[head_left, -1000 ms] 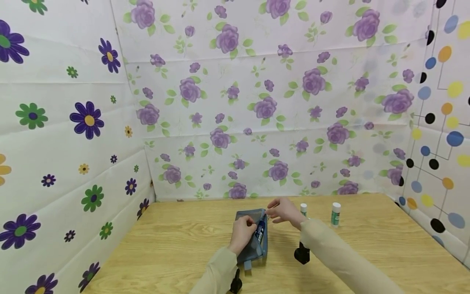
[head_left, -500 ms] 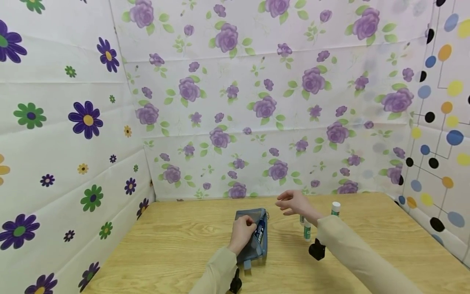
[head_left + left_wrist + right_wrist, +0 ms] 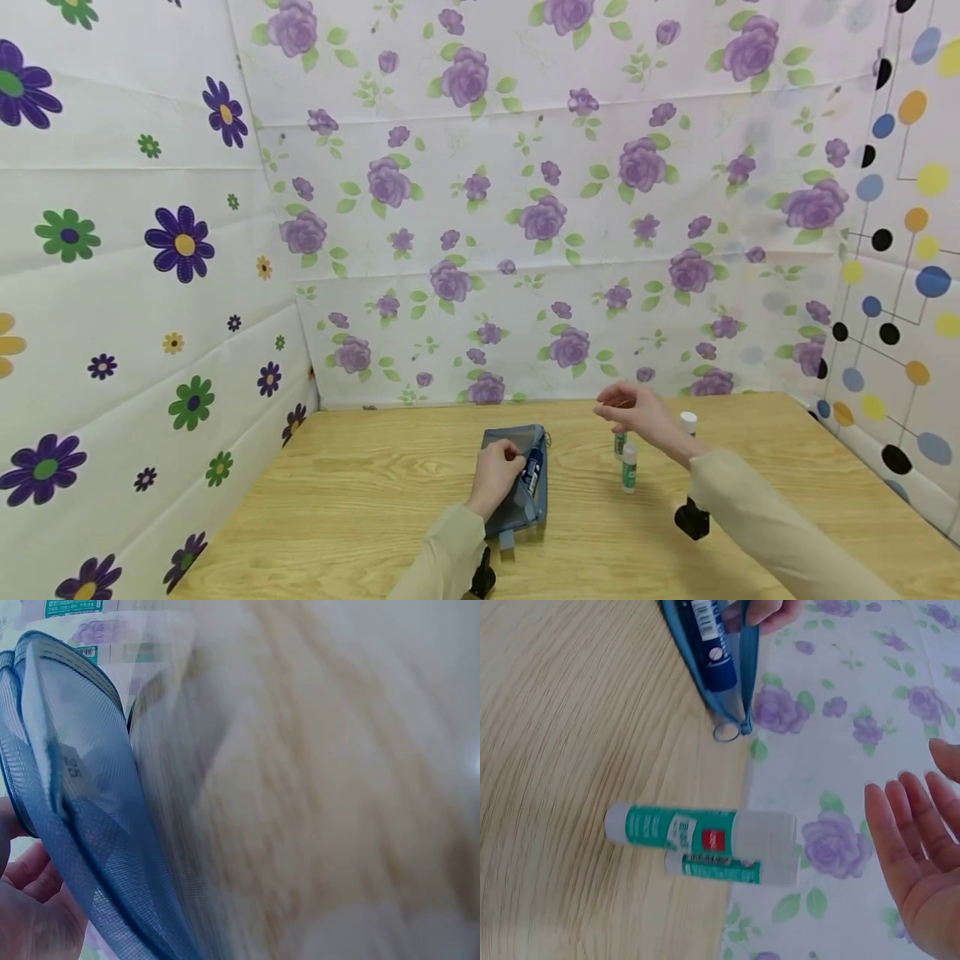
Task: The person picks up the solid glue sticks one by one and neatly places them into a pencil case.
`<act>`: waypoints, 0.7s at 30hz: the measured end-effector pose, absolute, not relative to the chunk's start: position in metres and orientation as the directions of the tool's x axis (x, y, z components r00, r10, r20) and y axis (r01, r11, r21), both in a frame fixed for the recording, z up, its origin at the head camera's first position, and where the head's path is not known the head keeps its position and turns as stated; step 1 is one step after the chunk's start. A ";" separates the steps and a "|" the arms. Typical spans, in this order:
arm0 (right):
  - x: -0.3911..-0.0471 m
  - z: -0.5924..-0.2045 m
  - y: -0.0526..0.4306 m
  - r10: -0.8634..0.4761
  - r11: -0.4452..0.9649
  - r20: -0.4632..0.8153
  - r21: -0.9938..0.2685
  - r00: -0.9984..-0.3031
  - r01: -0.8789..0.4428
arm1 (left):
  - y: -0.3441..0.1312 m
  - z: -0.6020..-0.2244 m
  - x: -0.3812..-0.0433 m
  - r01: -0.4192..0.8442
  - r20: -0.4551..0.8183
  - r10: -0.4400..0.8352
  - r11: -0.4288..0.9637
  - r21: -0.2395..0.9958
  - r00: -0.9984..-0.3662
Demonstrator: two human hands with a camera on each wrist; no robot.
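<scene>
A blue mesh zipper pouch (image 3: 513, 500) lies on the table, its top parted. My left hand (image 3: 497, 475) pinches the pouch's edge; in the right wrist view its fingertips (image 3: 769, 611) show at that edge. Inside the opening sits a dark blue cylinder (image 3: 532, 471) with a white printed label, perhaps a glue stick. My right hand (image 3: 641, 417) is raised to the right of the pouch, holding nothing, fingers loosely extended. Below and behind it stand green-and-white glue sticks: a nearer one (image 3: 628, 471), one (image 3: 620, 442) partly covered by the hand, and a third (image 3: 687, 422) partly hidden by the forearm.
The wooden table (image 3: 375, 483) runs back to a flower-patterned sheet (image 3: 487, 250). Similar sheets hang on the left and right sides. Black wrist cameras hang under both sleeves. A small metal ring (image 3: 726, 732) hangs at the pouch's zipper end.
My right hand has moved away from the pouch to the right, over the glue sticks, uncovering the nearest one. My left hand and the pouch have stayed in place.
</scene>
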State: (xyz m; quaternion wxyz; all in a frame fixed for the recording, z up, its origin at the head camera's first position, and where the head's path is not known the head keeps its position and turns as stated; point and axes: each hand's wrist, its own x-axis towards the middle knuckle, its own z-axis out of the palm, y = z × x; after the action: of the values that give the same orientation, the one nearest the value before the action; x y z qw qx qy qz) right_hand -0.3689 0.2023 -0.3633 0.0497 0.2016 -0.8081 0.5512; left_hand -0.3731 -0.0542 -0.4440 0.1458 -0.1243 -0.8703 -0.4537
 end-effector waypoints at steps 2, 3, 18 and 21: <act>-0.368 -0.366 0.207 -0.284 0.323 0.322 -0.855 -0.903 -0.406 | -0.054 -0.444 -0.374 0.345 0.363 0.082 0.556 0.756 -0.928; -0.368 -0.367 0.210 -0.298 0.330 0.335 -0.842 -0.894 -0.426 | -0.053 -0.445 -0.374 0.345 0.364 0.080 0.555 0.757 -0.928; -0.369 -0.397 0.240 -0.375 0.346 0.422 -0.763 -0.826 -0.547 | -0.055 -0.447 -0.374 0.359 0.378 0.085 0.557 0.749 -0.922; -0.370 -0.402 0.245 -0.385 0.302 0.416 -0.787 -0.824 -0.538 | -0.055 -0.446 -0.375 0.349 0.371 0.079 0.561 0.751 -0.925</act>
State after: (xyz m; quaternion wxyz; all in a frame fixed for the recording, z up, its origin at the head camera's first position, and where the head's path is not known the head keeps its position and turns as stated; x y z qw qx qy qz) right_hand -0.3696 0.2453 -0.4022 0.0741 0.2873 -0.8036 0.5160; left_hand -0.3747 -0.0547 -0.4465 0.1491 -0.1229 -0.8708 -0.4520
